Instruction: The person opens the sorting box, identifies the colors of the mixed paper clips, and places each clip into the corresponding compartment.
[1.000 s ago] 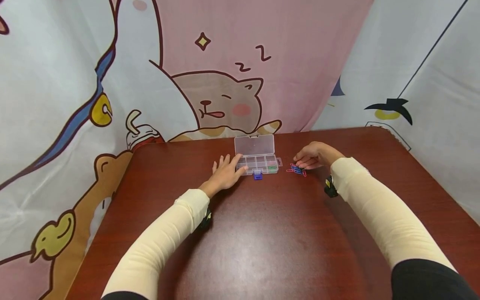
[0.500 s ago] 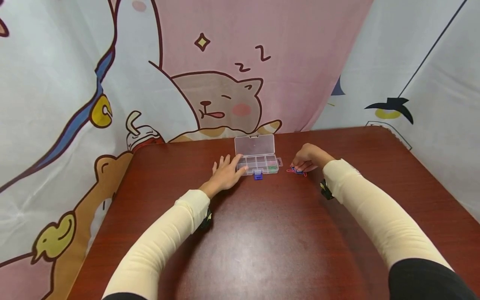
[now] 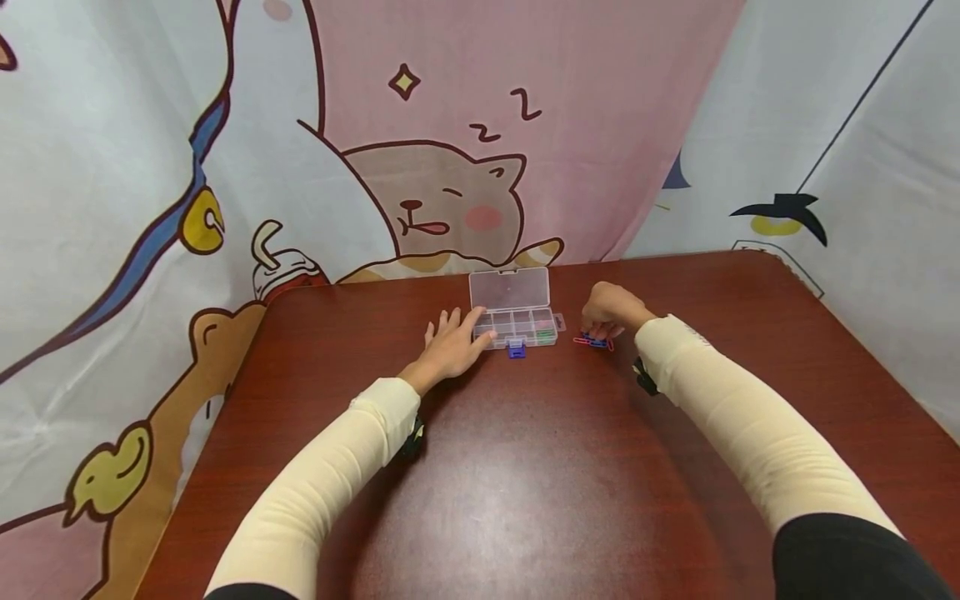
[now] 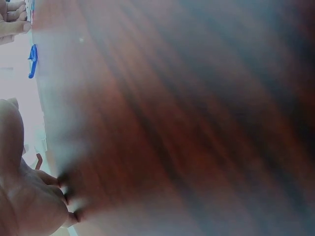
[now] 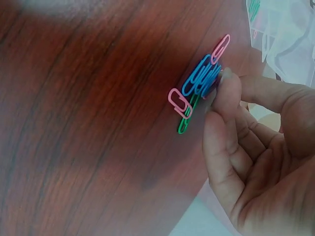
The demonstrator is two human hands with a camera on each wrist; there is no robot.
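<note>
A clear plastic box with compartments [image 3: 513, 327] stands at the table's far side, its lid [image 3: 510, 289] raised. Green paper clips [image 3: 544, 336] lie in its front right compartment. My left hand [image 3: 450, 346] rests spread at the box's left end, thumb and forefinger touching its edge. Right of the box, my right hand [image 3: 611, 308] reaches down to a small heap of blue, pink and green paper clips [image 5: 202, 76]. Its thumb and forefinger pinch at the heap's edge; the fingertips partly hide what lies between them. In the left wrist view, the left hand [image 4: 34, 201] appears at the edge.
A blue latch [image 3: 517, 350] projects from the box's front. A clear hanging tab [image 3: 559, 322] sticks out on its right side, towards the heap. The brown table [image 3: 495, 467] reaches back to a cartoon-printed cloth [image 3: 600, 125].
My right hand has moved left and down over the paper clips, its fingertips closing in on the heap. The left hand and the box stay in place.
</note>
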